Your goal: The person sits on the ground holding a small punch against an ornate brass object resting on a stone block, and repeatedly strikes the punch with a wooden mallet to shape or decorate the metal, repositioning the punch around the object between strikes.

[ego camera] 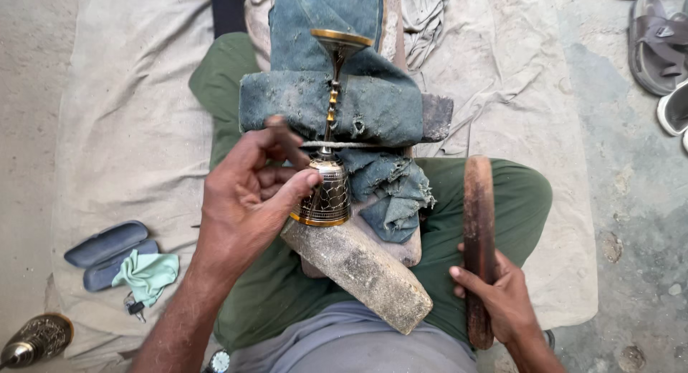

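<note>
Goblet (328,190) lies across the lap on a wooden block (362,269), under the left hand (247,194).
Cup end points toward the person, stem and round foot away over denim cloth (358,101); left fingers press the engraved cup, right hand (502,301) grips a wooden mallet (479,230).

The goblet (329,195) is dark with gold line engraving all over the cup, kind of a crackle or leaf pattern, plus a gold rim and a brass-gold foot and stem. The padding (373,93) under it is faded blue denim, dusty and dotted with small holes. Trousers (502,194) are olive green. The stick (479,230) is reddish-brown wood. There's a dark navy glasses case (104,244) with a mint-green cloth (148,273), all on a beige sheet (129,129).
</note>
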A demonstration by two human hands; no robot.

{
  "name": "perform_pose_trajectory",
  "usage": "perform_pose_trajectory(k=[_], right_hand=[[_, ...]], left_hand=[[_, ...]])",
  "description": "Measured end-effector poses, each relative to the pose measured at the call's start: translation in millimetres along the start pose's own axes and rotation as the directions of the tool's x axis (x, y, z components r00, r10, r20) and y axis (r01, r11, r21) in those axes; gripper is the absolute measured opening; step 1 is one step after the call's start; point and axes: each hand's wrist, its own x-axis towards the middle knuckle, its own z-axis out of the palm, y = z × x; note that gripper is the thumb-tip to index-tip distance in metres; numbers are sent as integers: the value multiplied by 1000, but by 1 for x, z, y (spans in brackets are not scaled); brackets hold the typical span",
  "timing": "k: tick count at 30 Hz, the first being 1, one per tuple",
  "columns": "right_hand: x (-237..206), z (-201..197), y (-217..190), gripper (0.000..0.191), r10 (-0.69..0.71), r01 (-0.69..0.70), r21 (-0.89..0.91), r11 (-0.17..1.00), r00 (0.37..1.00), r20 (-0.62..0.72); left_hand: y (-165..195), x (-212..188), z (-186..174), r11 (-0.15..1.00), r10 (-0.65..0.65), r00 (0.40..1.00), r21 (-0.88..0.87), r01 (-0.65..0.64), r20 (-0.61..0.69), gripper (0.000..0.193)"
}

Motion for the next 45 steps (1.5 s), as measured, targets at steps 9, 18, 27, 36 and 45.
perform_pose_trajectory(k=[9,18,27,36,45], right_hand=[[-16,9,-85,65,-572,522,316,792,815,86],[18,30,-140,30,-425,443,-312,840,896,129],[14,64,-194,31,-605,606,-607,515,758,244],[15,84,-225,36,-539,613,-656,439,764,354],[17,68,-237,25,-388,412,-907,80,851,353]], left_hand=[[14,32,2,951,-17,988,306,-32,157,49],[16,43,1,873,4,976,474,-110,219,53],[20,42,-2,794,60,947,560,-237,317,51],[14,36,-5,790,153,941,535,-301,303,44],[8,23,-6,837,153,968,494,-235,201,43]])
